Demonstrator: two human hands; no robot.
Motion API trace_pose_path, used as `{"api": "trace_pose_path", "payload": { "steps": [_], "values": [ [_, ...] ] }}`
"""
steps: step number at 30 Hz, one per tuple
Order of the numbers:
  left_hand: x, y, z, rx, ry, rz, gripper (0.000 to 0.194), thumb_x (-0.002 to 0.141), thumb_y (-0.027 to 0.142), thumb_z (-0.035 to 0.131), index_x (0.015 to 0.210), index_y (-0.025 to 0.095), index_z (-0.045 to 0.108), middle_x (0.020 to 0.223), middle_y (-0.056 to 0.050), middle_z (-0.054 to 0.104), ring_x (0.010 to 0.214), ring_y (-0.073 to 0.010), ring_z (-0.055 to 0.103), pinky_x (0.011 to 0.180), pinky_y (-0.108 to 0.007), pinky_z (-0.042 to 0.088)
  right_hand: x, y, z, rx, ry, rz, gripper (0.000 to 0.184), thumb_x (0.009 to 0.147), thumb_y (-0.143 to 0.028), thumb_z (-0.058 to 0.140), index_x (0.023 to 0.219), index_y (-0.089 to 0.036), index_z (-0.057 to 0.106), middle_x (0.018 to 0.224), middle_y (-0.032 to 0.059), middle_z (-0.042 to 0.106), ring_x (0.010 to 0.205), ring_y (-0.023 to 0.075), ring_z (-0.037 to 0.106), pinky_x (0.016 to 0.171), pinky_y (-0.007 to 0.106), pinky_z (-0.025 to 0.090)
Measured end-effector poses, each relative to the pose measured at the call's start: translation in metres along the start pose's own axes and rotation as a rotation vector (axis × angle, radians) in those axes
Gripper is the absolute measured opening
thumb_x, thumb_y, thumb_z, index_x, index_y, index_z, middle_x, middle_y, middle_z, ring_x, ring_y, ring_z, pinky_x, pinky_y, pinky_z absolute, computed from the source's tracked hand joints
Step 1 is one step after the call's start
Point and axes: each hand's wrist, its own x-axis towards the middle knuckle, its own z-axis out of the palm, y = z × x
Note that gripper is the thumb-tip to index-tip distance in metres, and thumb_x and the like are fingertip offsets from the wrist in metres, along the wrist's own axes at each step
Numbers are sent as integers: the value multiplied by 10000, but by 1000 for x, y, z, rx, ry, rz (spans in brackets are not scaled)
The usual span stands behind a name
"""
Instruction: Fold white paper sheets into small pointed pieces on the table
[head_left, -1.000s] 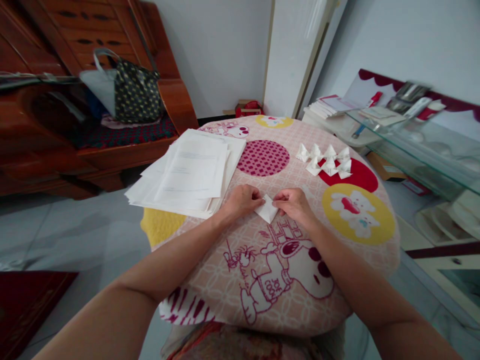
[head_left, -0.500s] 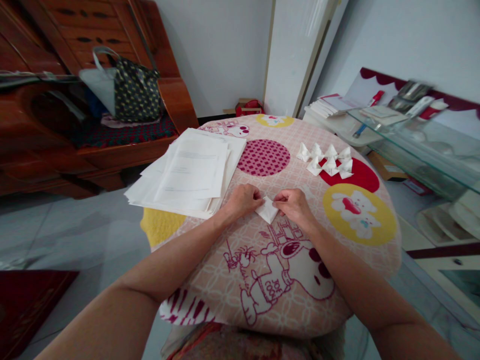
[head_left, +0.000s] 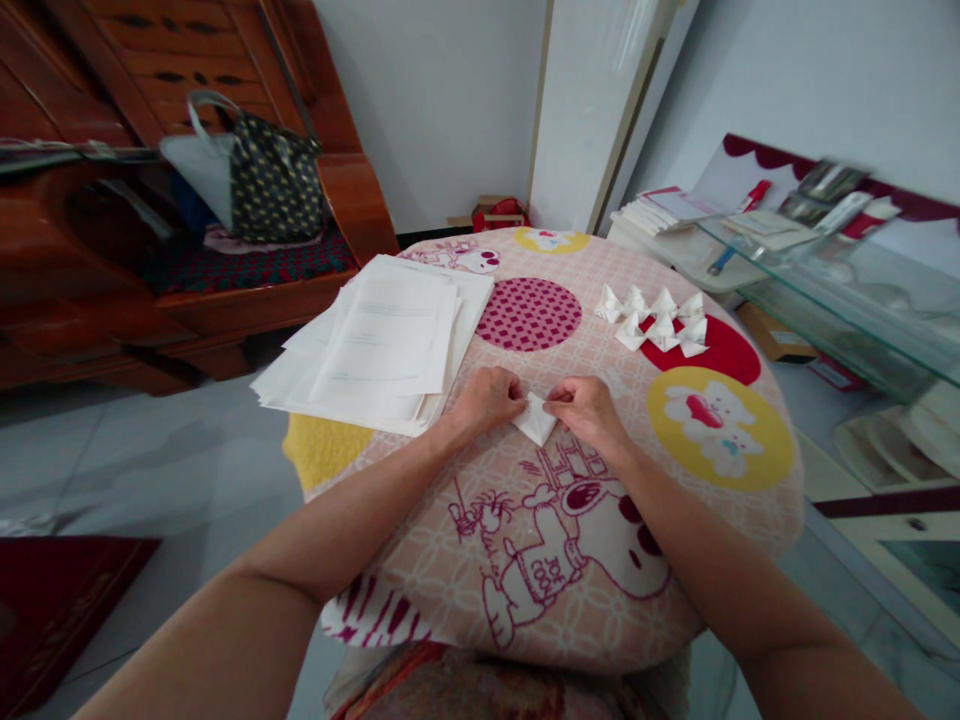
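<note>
Between my two hands, a small folded piece of white paper point(head_left: 536, 424) lies on the patterned tablecloth with one corner pointing toward me. My left hand point(head_left: 489, 397) pinches its left corner. On the opposite side, the fingers of my right hand point(head_left: 587, 408) are closed on its right edge. Several finished-looking folded paper shapes point(head_left: 661, 331) stand in two rows farther back on the right. To the left of my hands is a loose stack of white paper sheets point(head_left: 390, 335), the top one bearing faint print.
The round table point(head_left: 577, 620) has a cloth with cartoon figures. Beyond its right side stands a glass shelf point(head_left: 847, 305) with cups and papers. A wooden bench point(head_left: 360, 215) holding a dotted bag point(head_left: 274, 180) is at the back left.
Both hands keep nearly the same place and hold on the folded paper. Only a very slight shift of the whole view shows.
</note>
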Motion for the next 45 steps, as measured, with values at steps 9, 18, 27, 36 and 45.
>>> {"api": "trace_pose_path", "payload": {
  "steps": [9,18,27,36,45],
  "values": [
    [-9,-4,13,-19,126,280,208,844,74,569,992,164,685,1011,-67,697,912,-175,641,821,-281,511,-2,-10,-1,-92,3,-8,48,736,-154,713,691,-165,724,657,32,709,614,150,628,568,251,415],
    [-11,-11,14,-38,33,582,206,972,131,503,1020,140,703,998,-91,677,931,-185,643,872,-307,521,-1,-8,-14,170,-125,147,93,755,-71,656,779,-144,708,702,17,711,436,89,569,418,202,416],
    [-13,-12,6,-66,-61,565,291,868,176,682,1150,165,751,1180,-105,687,1080,-230,663,975,-350,525,2,1,-22,62,-62,150,129,686,-26,669,725,-148,689,577,-16,641,440,106,570,434,207,414],
    [-14,-12,4,-53,-96,590,311,876,177,670,1175,191,754,1192,-107,676,1104,-236,654,987,-356,516,1,2,-20,-163,-20,19,88,696,-213,785,687,-179,705,610,1,657,552,129,564,516,239,374],
    [-15,-14,3,-9,-104,625,362,904,185,639,1251,236,727,1222,-109,633,1107,-227,620,988,-353,492,-2,2,-22,-205,-90,-11,84,730,-223,765,773,-188,702,607,-14,631,585,143,559,560,255,359]
  ]
}}
